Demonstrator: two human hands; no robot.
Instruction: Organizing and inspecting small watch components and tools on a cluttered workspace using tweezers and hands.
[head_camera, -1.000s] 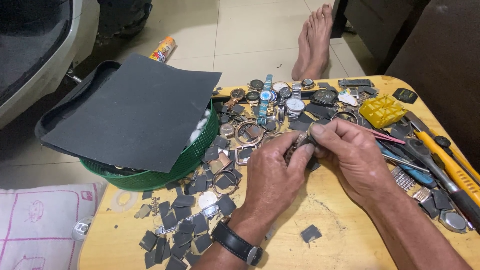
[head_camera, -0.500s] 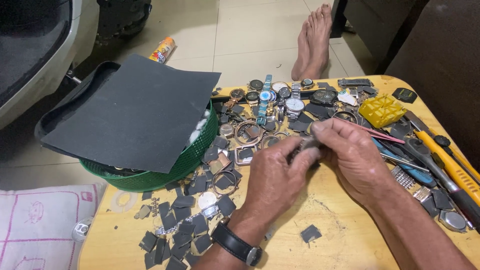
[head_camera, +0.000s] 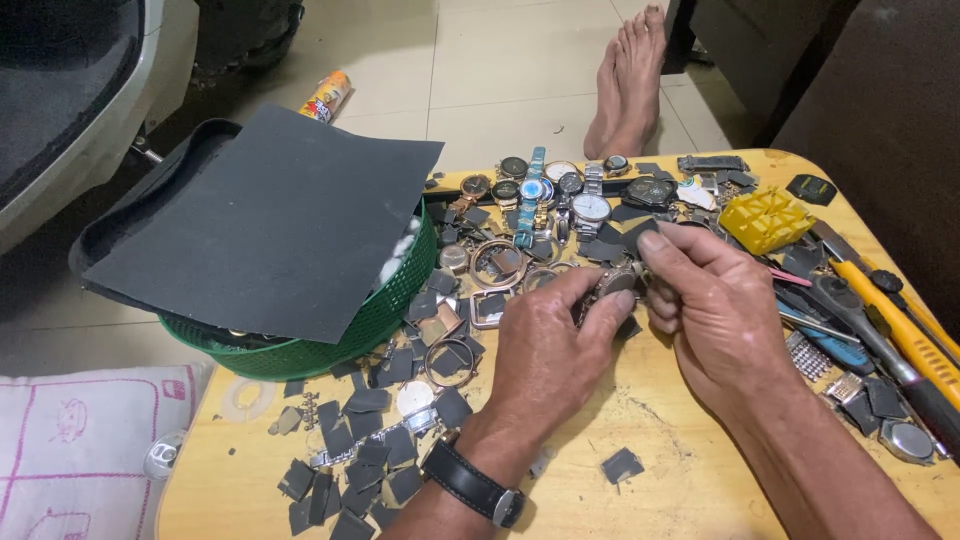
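Together, left hand and right hand fingers pinch small round metal watch case.

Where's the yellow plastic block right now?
In the head view, the yellow plastic block lies at the table's far right, just beyond the right hand, left of the yellow-handled tool.

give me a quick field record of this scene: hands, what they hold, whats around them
left hand: left hand pinches a small round watch case, black wristwatch on its wrist
right hand: right hand grips the same case from the other side
surface: wooden table
near hands: loose watch bezels, dark sandpaper scraps
far edge: row of watches
person's right: yellow holder block, yellow-handled tool
person's left: green basket under a dark sandpaper sheet
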